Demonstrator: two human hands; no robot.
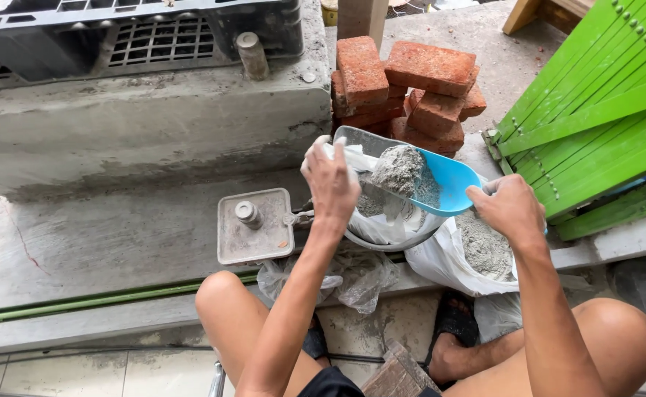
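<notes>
My right hand [509, 209] grips the handle of a blue plastic scoop [448, 180] heaped with grey cement powder [398, 167]. The scoop hangs tilted over a round bowl [382, 242] lined with a clear plastic bag [378, 224]. My left hand [330, 184] holds up the rim of that bag at the bowl's far left side. To the right of the bowl, under my right wrist, sits an open white sack of grey cement [477, 254].
A stack of red bricks [411, 84] stands behind the bowl. A square metal plate with a knob [253, 224] lies to the left on the concrete ledge. Green wooden slats [595, 117] lean at the right. My bare knees and sandalled feet are below.
</notes>
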